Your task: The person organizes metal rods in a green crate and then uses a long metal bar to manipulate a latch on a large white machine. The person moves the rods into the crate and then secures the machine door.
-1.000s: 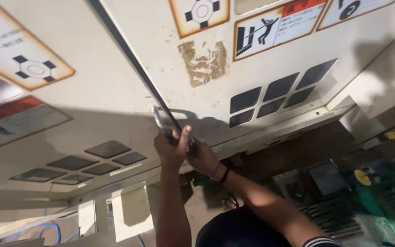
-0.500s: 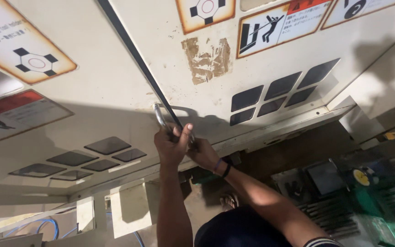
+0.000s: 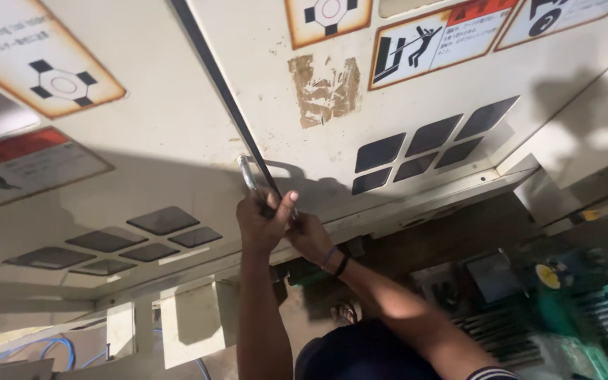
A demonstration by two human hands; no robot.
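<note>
head | both hands: left hand [image 3: 262, 224], right hand [image 3: 309, 236] clasp metal handle [image 3: 248, 172]

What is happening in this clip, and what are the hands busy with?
A person has both hands raised against a cream-coloured metal machine housing. The left hand and right hand are clasped together around a slim silvery metal tool, whose tip sits at the black seam strip between two panels. A dark band on the right wrist is visible. Dark square vent openings and framed warning stickers surround the spot. Green machinery lies below to the right.
</note>
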